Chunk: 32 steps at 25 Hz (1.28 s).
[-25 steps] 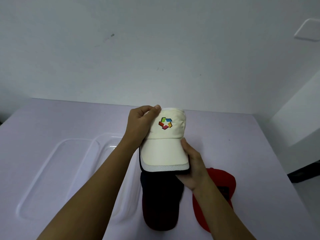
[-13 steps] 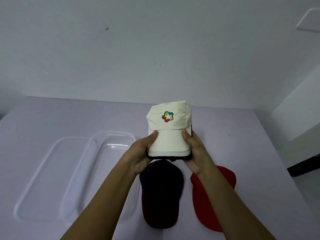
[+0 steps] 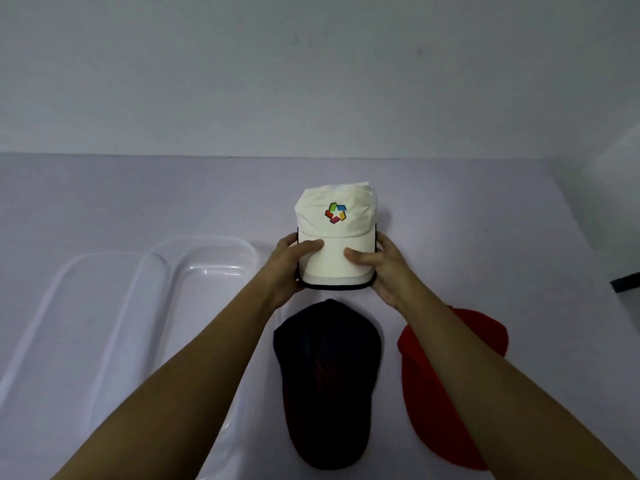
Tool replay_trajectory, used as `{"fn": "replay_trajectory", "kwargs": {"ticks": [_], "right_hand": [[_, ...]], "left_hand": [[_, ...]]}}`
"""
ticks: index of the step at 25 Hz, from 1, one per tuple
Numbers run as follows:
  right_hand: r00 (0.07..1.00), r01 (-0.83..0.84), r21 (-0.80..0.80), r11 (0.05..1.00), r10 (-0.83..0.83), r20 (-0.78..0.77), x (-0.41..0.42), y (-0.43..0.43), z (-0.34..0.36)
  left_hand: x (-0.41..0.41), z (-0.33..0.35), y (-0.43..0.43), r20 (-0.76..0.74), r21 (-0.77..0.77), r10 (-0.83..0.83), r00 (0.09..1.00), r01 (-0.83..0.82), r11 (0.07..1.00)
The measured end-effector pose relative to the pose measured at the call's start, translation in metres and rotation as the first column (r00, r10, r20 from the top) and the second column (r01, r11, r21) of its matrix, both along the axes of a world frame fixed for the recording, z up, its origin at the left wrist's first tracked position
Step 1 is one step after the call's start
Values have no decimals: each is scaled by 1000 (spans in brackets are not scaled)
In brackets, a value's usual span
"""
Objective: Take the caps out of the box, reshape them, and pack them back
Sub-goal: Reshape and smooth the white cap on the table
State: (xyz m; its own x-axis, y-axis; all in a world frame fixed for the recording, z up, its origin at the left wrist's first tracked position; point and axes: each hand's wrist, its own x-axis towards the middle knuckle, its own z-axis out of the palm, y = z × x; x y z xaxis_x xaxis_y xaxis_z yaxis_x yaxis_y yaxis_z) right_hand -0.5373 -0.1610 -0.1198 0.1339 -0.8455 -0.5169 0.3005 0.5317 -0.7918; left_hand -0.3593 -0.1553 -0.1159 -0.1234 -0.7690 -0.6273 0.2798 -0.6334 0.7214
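A cream cap with a multicoloured logo is held above the table, its brim toward me. My left hand grips the brim's left side and my right hand grips its right side, thumbs on top. Below them a dark navy cap lies flat on the table, brim toward me. To its right lies a red cap, partly covered by my right forearm. The clear plastic box sits at the left, with no cap in it.
A clear lid lies left of the box, overlapping it. The pale table meets a white wall at the back. A dark object shows past the table's right edge.
My left hand has come off the cap's crown and down to the brim. Both hands now hold the brim and have carried the cream cap farther from me, uncovering the navy cap.
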Motion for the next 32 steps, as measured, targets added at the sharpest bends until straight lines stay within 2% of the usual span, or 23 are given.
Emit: {"fn": "replay_trajectory", "kwargs": {"ticks": [3, 5, 6, 7, 8, 9, 10, 11, 13, 14, 16, 18, 20, 22, 24, 25, 27, 29, 30, 31, 32], "right_hand": [[998, -23, 54, 998, 26, -65, 0, -9, -36], [987, -94, 46, 994, 100, -130, -1, -11, -45], [968, -139, 14, 990, 139, -211, -1, -11, -46], [921, -180, -16, 983, 163, -355, -1, -12, -44], [835, -219, -35, 975, 169, -524, -2, -13, -42], [731, -267, -42, 963, 175, -659, -4, -15, -42], [664, -308, -31, 951, 192, -722, -7, -17, -45], [647, -335, -14, 942, 219, -730, -10, -18, -49], [670, -352, -35, 935, 226, -707, -16, -20, -53], [699, -324, -87, 942, 177, -693, -19, -24, -51], [713, -255, -250, 934, 7, -701, -22, -37, -44], [680, -263, -346, 900, -81, -728, -23, -52, -37], [665, -321, -336, 885, -42, -746, -18, -64, -33], [679, -369, -328, 870, 11, -734, -12, -72, -31], [696, -377, -319, 870, 39, -717, -6, -77, -28], [681, -390, -314, 866, 42, -732, -5, -80, -28], [567, -462, -270, 845, 48, -822, -5, -89, -26], [451, -539, -205, 817, 74, -889, -6, -97, -23], [429, -559, -175, 811, 102, -897, -6, -100, -19], [431, -571, -159, 806, 130, -893, -6, -101, -17], [436, -583, -154, 798, 148, -888, -6, -103, -15]], "left_hand": [[-6, -33, -7, 84, 1, 9, 996, -9, 1000], [-13, -40, -8, 287, -66, -31, 957, 52, 996], [-16, -42, -8, 460, -73, -86, 884, 134, 988], [-19, -44, -9, 646, -53, -128, 753, 212, 976], [-22, -44, -8, 775, -23, -154, 613, 271, 962], [-25, -43, -9, 827, -8, -157, 540, 291, 957], [-26, -43, -10, 835, -5, -157, 528, 293, 956], [-27, -43, -12, 825, -24, -143, 546, 287, 958], [-26, -39, -15, 774, -177, 5, 634, 209, 962], [-23, -34, -21, 734, -289, 126, 667, 139, 947], [-12, -22, -39, 713, -421, 258, 652, 104, 901], [2, -16, -59, 734, -413, 187, 653, 211, 886], [13, -14, -75, 727, -301, -39, 685, 369, 879], [19, -15, -84, 732, -255, -173, 660, 500, 828], [22, -15, -90, 772, -279, -158, 616, 551, 787], [23, -15, -94, 812, -268, -149, 564, 588, 763], [26, -17, -99, 898, -190, -155, 411, 681, 707], [27, -20, -101, 941, -110, -162, 298, 720, 685], [26, -20, -100, 947, -96, -159, 280, 718, 689], [26, -19, -99, 939, -101, -166, 302, 702, 705], [24, -16, -99, 913, -118, -188, 362, 675, 728]]}}
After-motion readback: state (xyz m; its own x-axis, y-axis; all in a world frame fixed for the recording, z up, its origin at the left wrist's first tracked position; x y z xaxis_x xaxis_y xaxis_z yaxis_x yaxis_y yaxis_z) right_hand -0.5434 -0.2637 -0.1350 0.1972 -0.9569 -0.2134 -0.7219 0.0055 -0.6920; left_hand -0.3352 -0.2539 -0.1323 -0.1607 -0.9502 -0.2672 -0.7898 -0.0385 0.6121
